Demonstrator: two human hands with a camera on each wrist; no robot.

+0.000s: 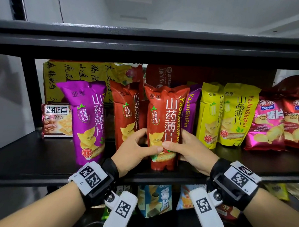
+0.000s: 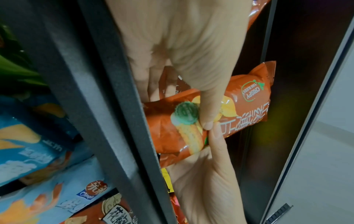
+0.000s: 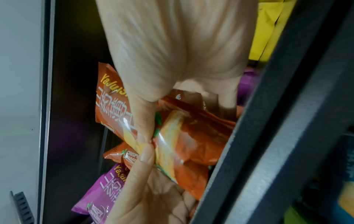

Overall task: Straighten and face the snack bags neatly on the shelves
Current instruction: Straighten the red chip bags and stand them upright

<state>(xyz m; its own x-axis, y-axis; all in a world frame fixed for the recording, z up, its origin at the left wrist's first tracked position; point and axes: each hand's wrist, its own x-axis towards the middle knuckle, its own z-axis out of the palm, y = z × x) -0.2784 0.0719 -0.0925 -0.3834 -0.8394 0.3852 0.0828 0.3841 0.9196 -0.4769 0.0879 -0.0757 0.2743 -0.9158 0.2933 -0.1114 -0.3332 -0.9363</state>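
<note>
While both hands (image 1: 162, 148) grip it, red bag (image 1: 164, 114) reads "CRISPY YAM SLICES", "YaJunShiPin"

Red bag (image 1: 162, 126) at centre frame, printed with white characters, yellow lettering down its edge, a green-outlined oval badge and pale yellow chips. Second red bag (image 1: 126, 110) just left, same print. Purple bag (image 1: 90, 119) further left, white characters, red round seal low down. Two yellow bags (image 1: 228, 115) right of centre, dark characters, orange-red lettering. Magenta and red chip bags (image 1: 282, 126) at far right, blue logo patches. Black shelf (image 1: 27, 156) throughout. White wrist tags (image 1: 93, 176) with black square code patterns, lower frame. Blue bag (image 1: 154, 200) below the shelf edge, orange and white print.
</note>
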